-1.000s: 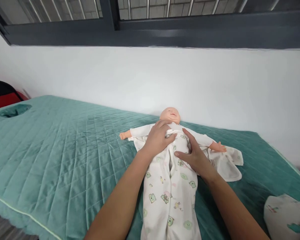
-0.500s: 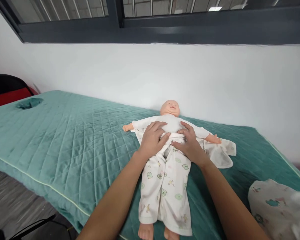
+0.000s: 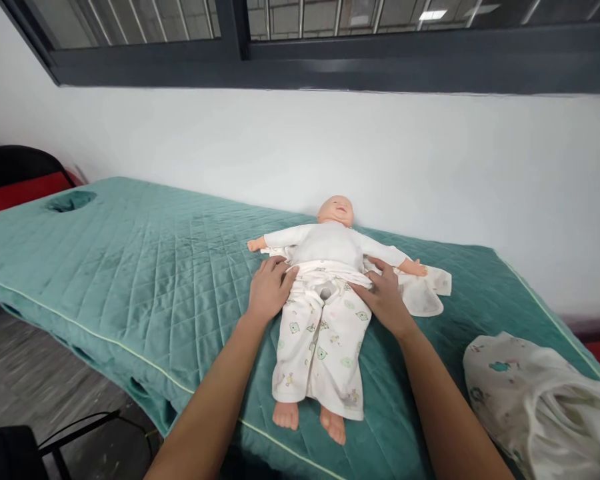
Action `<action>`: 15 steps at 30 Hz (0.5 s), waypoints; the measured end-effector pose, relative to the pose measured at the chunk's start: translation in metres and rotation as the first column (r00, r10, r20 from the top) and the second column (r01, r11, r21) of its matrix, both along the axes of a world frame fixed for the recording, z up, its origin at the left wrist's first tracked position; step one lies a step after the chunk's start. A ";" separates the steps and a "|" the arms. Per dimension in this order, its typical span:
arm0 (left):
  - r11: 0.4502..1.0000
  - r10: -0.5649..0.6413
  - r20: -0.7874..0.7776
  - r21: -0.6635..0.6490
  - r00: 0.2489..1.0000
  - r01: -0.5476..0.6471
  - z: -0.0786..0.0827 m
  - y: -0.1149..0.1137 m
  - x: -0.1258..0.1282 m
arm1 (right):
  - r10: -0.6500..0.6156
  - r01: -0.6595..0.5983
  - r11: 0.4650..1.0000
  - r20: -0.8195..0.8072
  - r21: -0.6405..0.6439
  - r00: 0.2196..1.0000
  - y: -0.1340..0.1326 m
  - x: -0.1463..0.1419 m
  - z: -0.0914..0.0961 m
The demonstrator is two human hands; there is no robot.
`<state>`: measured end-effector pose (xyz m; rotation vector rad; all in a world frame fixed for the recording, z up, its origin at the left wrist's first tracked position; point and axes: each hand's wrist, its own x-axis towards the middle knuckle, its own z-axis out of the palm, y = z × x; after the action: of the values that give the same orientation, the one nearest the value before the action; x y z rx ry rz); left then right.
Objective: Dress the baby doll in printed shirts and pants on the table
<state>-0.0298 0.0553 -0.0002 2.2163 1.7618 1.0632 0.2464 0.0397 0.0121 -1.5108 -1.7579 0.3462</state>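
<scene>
A baby doll [image 3: 336, 212] lies on its back on a teal quilted bed [image 3: 130, 260], arms spread, bare feet toward me. It wears a plain white top and a printed white romper [image 3: 320, 347] bunched down to its waist. My left hand [image 3: 269, 288] grips the romper's folded edge at the doll's right hip, fingers curled. At the other hip my right hand [image 3: 386, 299] holds the same edge. The romper's loose upper part [image 3: 425, 293] lies spread under the doll's left arm.
A crumpled printed cloth [image 3: 535, 400] sits on the bed at the right. The bed has a face hole [image 3: 70, 200] at its far left end. A white wall and a dark window frame rise behind. Black cables and a dark object lie on the floor at lower left.
Both hands have slid from the doll's chest down to its waist, pulling the romper's top edge down with them and baring the white top. The view has pulled back, so the doll's feet show.
</scene>
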 end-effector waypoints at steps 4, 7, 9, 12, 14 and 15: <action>0.996 0.024 -0.064 -0.080 0.998 -0.029 0.001 -0.010 -0.004 | 0.027 -0.029 0.996 -0.022 -0.086 0.999 -0.014 0.009 -0.006; 0.994 -0.005 -0.096 -0.113 0.995 -0.006 0.000 -0.014 -0.006 | 0.099 -0.109 0.979 -0.066 -0.171 0.993 -0.025 0.015 -0.004; 0.991 -0.032 -0.113 -0.131 0.993 0.017 -0.002 -0.017 -0.008 | 0.150 -0.166 0.960 -0.086 -0.226 0.985 -0.030 0.018 -0.001; 0.985 -0.085 -0.111 -0.158 0.990 0.067 -0.006 -0.021 -0.010 | 0.215 -0.230 0.939 -0.086 -0.255 0.973 -0.033 0.021 0.003; 0.983 -0.110 -0.105 -0.159 0.988 0.092 -0.008 -0.023 -0.010 | 0.237 -0.250 0.935 -0.078 -0.251 0.968 -0.033 0.020 0.004; 0.984 -0.114 -0.108 -0.152 0.988 0.097 -0.008 -0.024 -0.010 | 0.240 -0.251 0.936 -0.076 -0.248 0.968 -0.032 0.019 0.004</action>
<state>-0.0393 0.0310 -0.0086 2.2932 1.6838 0.7712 0.2655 0.0077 0.0163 -1.4437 -1.9276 0.7538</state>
